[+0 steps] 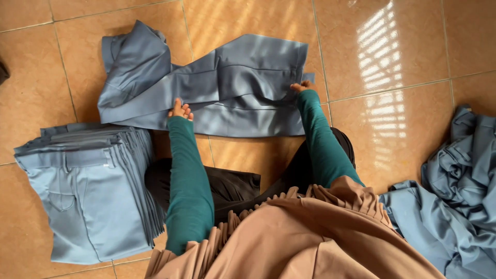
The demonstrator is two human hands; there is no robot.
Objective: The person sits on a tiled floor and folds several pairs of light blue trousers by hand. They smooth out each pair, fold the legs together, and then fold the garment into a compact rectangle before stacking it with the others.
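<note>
A pair of blue-grey trousers (227,88) is spread out on the tiled floor (392,113), just ahead of the person's knees. Its near edge is pressed by the left hand (180,110), whose fingers are curled onto the cloth. The waistband end is gripped by the right hand (300,87), fingers closed on the fabric. A stack of folded trousers (88,191) is seen to the left, near the left arm. A loose heap of unfolded trousers (454,201) is lying at the right edge.
</note>
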